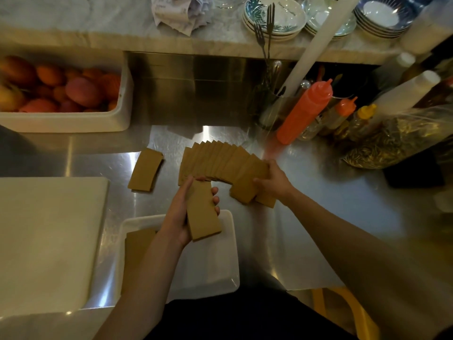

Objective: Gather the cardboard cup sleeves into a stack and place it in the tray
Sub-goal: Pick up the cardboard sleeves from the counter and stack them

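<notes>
Brown cardboard cup sleeves lie fanned in an arc [220, 160] on the steel counter. My left hand [181, 214] holds a small stack of sleeves [203, 212] upright above the far edge of the white tray [230, 244]. My right hand [272, 180] grips the right end of the fan. A separate small pile of sleeves [145, 170] lies to the left of the fan. Another brown stack [137, 244] rests inside the tray at its left side, partly hidden by my left forearm.
A white cutting board [49, 236] lies at the left. A white tub of fruit [61, 94] stands at the back left. Squeeze bottles [304, 111], a cutlery holder and a clear bag [397, 138] crowd the back right. Bowls sit on the marble ledge [274, 15].
</notes>
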`<action>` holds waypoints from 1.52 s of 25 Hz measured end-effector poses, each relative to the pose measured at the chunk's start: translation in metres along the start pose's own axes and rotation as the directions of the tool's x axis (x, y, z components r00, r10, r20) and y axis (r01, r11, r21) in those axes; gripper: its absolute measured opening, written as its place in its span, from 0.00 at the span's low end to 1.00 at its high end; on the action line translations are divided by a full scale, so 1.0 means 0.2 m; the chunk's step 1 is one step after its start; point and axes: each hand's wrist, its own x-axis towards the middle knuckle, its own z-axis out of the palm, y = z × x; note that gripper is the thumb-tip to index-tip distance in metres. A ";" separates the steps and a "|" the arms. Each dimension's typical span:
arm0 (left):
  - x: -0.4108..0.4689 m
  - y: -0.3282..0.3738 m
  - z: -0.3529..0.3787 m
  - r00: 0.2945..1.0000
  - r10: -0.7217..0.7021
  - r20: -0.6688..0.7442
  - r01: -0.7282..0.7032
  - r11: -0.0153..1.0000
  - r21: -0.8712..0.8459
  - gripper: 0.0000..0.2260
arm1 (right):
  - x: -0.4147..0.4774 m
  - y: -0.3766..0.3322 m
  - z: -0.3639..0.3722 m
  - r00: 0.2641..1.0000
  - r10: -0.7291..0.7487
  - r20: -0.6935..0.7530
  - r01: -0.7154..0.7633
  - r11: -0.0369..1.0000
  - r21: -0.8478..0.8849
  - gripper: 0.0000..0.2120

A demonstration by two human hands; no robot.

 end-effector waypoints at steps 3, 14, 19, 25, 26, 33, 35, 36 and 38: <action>0.01 0.01 0.02 0.999 0.006 0.033 -0.007 1.000 0.018 0.26 | -0.09 -0.04 -0.08 0.998 -0.014 0.063 0.004 0.989 0.149 0.21; 0.04 0.00 0.03 1.000 -0.010 0.026 0.005 0.986 0.166 0.27 | -0.50 -0.25 -0.27 0.966 -0.124 0.227 0.079 0.977 0.197 0.19; 0.04 -0.04 0.03 0.995 -0.068 0.073 0.043 0.951 0.305 0.29 | -0.61 -0.36 -0.17 0.934 -0.193 0.300 0.135 0.970 0.205 0.21; 0.01 -0.08 0.04 0.987 -0.123 0.105 0.068 0.904 0.422 0.28 | -0.66 -0.38 0.03 0.942 -0.291 0.167 0.318 0.934 -0.166 0.25; 0.01 -0.09 0.03 0.988 -0.122 0.096 0.067 0.893 0.446 0.28 | -0.67 -0.38 0.06 0.936 -0.322 0.142 0.346 0.915 -0.205 0.25; -0.03 -0.15 0.03 0.980 -0.161 0.120 0.094 0.895 0.437 0.30 | -0.71 -0.31 0.13 0.933 -0.357 0.053 0.354 0.877 -0.325 0.26; -0.03 -0.18 0.04 0.975 -0.195 0.104 0.133 0.892 0.431 0.35 | -0.73 -0.28 0.12 0.930 -0.368 0.026 0.357 0.882 -0.307 0.25; -0.04 -0.20 0.04 0.973 -0.206 0.101 0.144 0.891 0.431 0.38 | -0.74 -0.26 0.12 0.927 -0.376 0.005 0.360 0.884 -0.299 0.24; -0.03 -0.23 0.05 0.971 -0.214 0.108 0.147 0.888 0.436 0.39 | -0.76 -0.23 0.10 0.920 -0.391 -0.040 0.363 0.885 -0.291 0.24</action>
